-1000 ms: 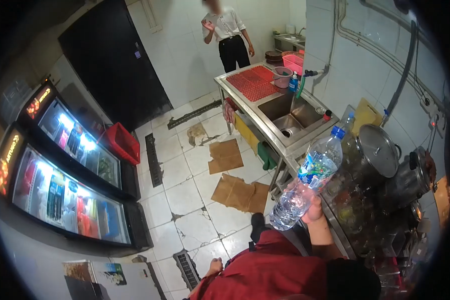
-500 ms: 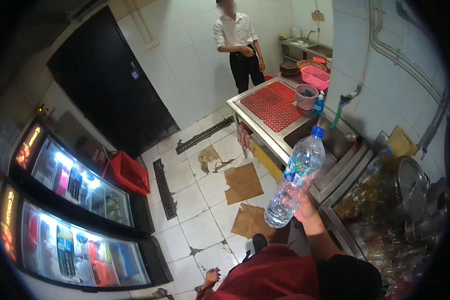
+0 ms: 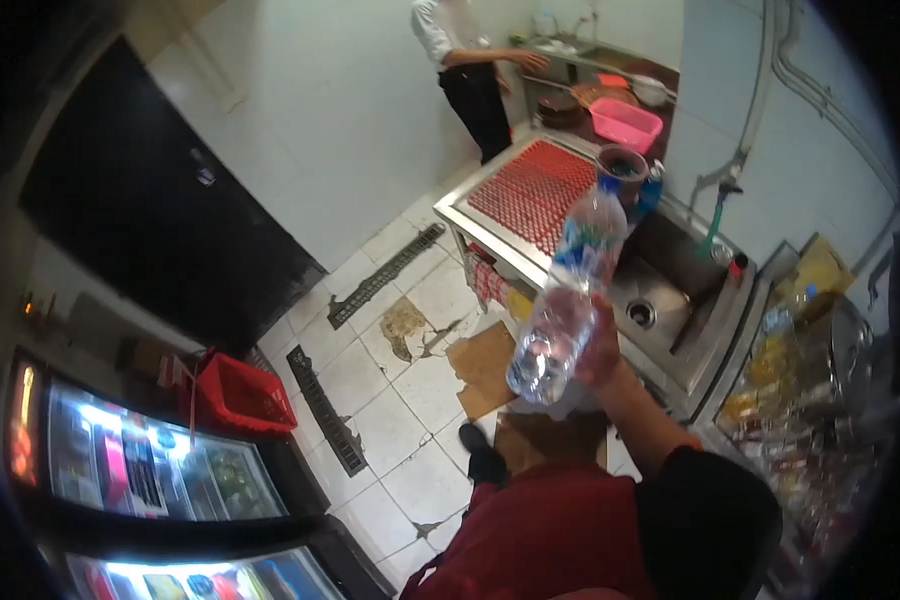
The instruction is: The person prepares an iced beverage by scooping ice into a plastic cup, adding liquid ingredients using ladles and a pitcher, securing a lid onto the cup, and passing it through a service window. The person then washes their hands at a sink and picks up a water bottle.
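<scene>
A large clear plastic bottle (image 3: 562,305) with a blue cap and a blue-green label leans in front of me, cap end up. My right hand (image 3: 598,345) is wrapped round its lower half from the right side. Behind the bottle is the steel counter with a red perforated mat (image 3: 535,190), and to its right lies the sink basin (image 3: 660,300). My left hand is out of the frame.
A person in a white shirt (image 3: 435,35) stands behind the counter. A pink basket (image 3: 625,124) is at the back. Glassware (image 3: 820,440) fills the right side. Lit fridges (image 3: 160,455) and a red crate (image 3: 242,395) are left. Cardboard (image 3: 480,368) lies on the floor.
The view has turned and shifted, bringing the sink further into sight. The bottle is still in my right hand. My left hand has left the view. The other person's arm now stretches out to the right.
</scene>
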Motion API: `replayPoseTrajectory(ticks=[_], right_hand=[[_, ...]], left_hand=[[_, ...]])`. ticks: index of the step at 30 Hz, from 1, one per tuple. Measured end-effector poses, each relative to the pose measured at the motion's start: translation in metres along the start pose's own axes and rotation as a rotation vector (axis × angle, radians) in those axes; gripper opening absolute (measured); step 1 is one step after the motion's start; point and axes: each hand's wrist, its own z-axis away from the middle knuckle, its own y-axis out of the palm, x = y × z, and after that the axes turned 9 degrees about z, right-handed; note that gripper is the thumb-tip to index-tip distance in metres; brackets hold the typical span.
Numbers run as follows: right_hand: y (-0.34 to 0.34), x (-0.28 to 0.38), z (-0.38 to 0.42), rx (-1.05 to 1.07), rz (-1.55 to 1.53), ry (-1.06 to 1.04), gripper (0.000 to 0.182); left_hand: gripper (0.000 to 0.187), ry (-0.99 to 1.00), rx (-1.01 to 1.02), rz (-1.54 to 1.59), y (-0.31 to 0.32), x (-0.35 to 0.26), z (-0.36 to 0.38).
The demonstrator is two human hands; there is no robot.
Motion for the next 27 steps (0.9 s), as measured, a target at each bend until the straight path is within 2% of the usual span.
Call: replayPoseTrajectory(ticks=[8,10,11,13,14,15,16,17,19,20,23,25,27], right_hand=[[0.071,0.014,-0.106,0.059,0.151,-0.292,0.078],[0.078,0.009,-0.116,0.174,0.045,-0.251,0.090],[0.069,0.004,-0.124,0.128,0.173,-0.301,0.095],[0.074,0.001,-0.133,0.128,0.190,-0.285,0.103],[0.070,-0.004,-0.138,0.143,0.169,-0.270,0.105],[0.068,-0.008,-0.145,0.126,0.176,-0.272,0.105],[0.066,-0.012,-0.153,0.208,0.159,-0.294,0.105],[0.063,-0.016,-0.164,0.293,0.140,-0.318,0.105],[0.047,-0.018,-0.188,0.328,0.108,-0.350,0.108],[0.039,-0.016,-0.195,0.371,0.074,-0.377,0.112],[0.027,-0.004,-0.222,0.260,0.038,-0.446,0.112],[0.014,0.008,-0.240,0.196,0.041,-0.522,0.110],[0.000,0.020,-0.251,0.168,0.025,-0.610,0.105]], left_hand=[[0.034,0.099,0.219,-0.160,-0.131,-0.099,-0.158],[0.034,0.090,0.237,-0.075,-0.165,-0.128,-0.212],[0.034,0.025,0.280,0.116,-0.185,-0.140,-0.248],[0.033,-0.181,0.478,0.724,-0.226,-0.185,-0.313],[0.032,-0.204,0.585,0.868,-0.238,-0.209,-0.337],[0.033,-0.088,0.323,0.647,-0.227,-0.242,-0.349],[0.034,0.033,0.060,0.419,-0.215,-0.272,-0.357],[0.034,0.030,0.062,0.410,-0.207,-0.310,-0.346],[0.034,0.074,0.062,0.456,-0.184,-0.389,-0.300],[0.039,0.028,0.144,0.460,-0.174,-0.398,-0.305],[0.036,-0.096,0.223,0.471,-0.142,-0.403,-0.349],[0.035,-0.073,0.330,0.224,-0.130,-0.406,-0.379],[0.035,0.085,0.440,-0.122,-0.123,-0.412,-0.407]])
